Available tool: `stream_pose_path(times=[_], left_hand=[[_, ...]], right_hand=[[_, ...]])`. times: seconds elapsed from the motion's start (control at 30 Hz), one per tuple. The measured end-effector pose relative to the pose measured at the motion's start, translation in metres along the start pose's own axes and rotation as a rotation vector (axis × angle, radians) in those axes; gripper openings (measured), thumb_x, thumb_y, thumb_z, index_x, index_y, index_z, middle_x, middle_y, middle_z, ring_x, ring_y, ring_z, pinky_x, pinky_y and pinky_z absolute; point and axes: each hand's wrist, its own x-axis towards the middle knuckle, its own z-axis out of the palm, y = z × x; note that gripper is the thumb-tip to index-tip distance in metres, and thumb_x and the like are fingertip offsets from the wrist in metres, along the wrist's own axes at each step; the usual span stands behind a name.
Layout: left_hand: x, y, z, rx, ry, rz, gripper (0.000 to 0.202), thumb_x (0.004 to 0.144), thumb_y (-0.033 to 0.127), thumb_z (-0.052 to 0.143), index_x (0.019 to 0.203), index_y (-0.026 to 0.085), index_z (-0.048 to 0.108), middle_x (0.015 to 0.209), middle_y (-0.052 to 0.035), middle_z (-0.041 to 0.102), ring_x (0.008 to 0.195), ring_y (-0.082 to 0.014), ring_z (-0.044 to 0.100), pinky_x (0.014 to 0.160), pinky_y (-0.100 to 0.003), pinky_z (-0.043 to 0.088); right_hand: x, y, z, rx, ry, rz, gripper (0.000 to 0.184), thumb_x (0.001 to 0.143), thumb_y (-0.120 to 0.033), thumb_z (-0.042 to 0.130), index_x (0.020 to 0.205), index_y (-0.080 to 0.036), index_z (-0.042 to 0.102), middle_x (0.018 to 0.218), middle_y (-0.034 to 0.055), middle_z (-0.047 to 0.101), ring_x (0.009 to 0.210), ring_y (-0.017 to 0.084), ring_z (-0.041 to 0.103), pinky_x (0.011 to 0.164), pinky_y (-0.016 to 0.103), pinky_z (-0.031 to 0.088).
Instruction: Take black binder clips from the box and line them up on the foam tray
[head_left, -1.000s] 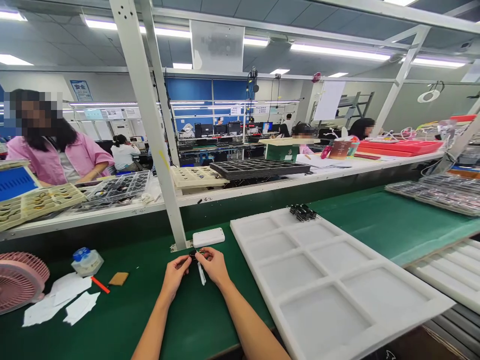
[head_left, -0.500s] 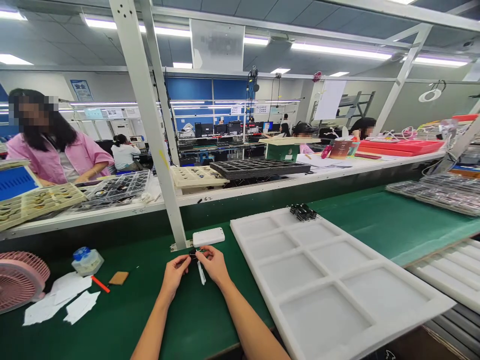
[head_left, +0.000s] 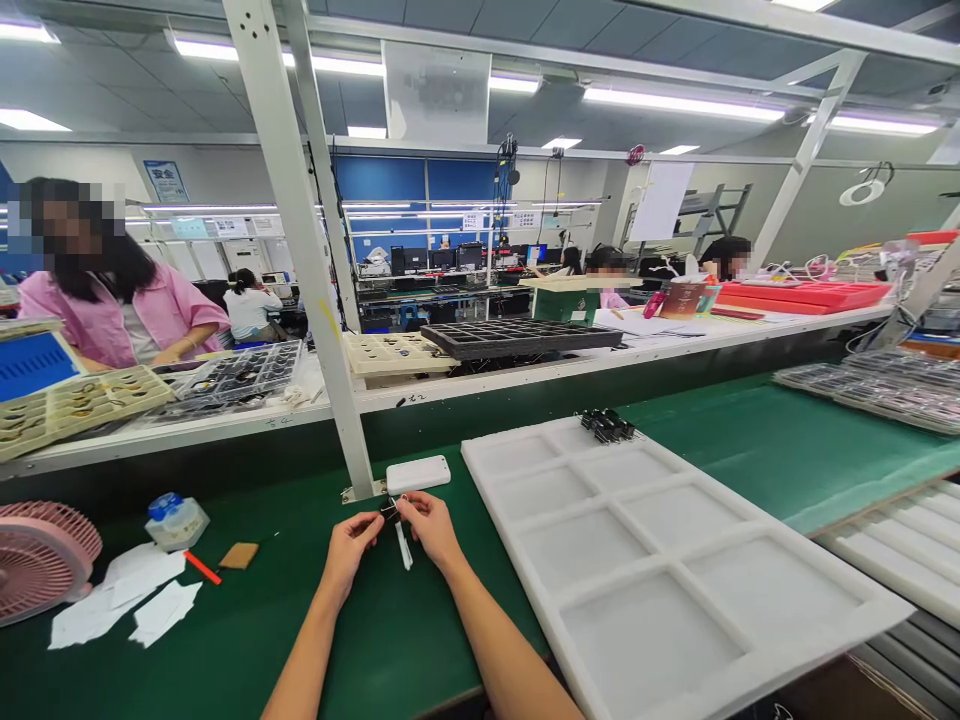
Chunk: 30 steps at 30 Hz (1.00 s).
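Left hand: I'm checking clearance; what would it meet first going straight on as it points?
The small black part the left hand pinches, then probably the right hand; depth is unclear.

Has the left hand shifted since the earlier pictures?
No, not visibly. Against the white post, the left hand keeps the same place, just below the post's foot in view, pinching a black part.
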Motion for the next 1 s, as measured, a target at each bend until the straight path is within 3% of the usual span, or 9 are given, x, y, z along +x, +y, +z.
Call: stream_pose_path(times=[0.37,1.0], left_hand=[[-0.002,0.004,-0.001,0.048,-0.072,0.028,0.050,0.061,0.059,0.084,0.079,0.013,0.079,0.063,-0.0025,0.060,0.058,-0.0123,0.046,0.056,-0.025,0.035],[-0.005,0.012,0.003,0.033,-0.070,0.022,0.050,0.060,0.059,0.084,0.077,0.013,0.080,0.063,-0.0029,0.060,0.057,-0.0125,0.046,0.056,-0.025,0.035]], right_hand=[[-0.003,-0.015,0.001,-0.023,0.013,0.023,0.053,0.076,-0.061,0.073,0.090,-0.010,0.071,0.064,0.0018,0.058,0.043,0.009,0.040,0.040,0.022,0.029],[-0.002,-0.012,0.001,-0.015,0.017,0.009,0.051,0.078,-0.061,0.072,0.089,-0.010,0.072,0.064,0.0021,0.059,0.043,0.009,0.041,0.041,0.022,0.028]])
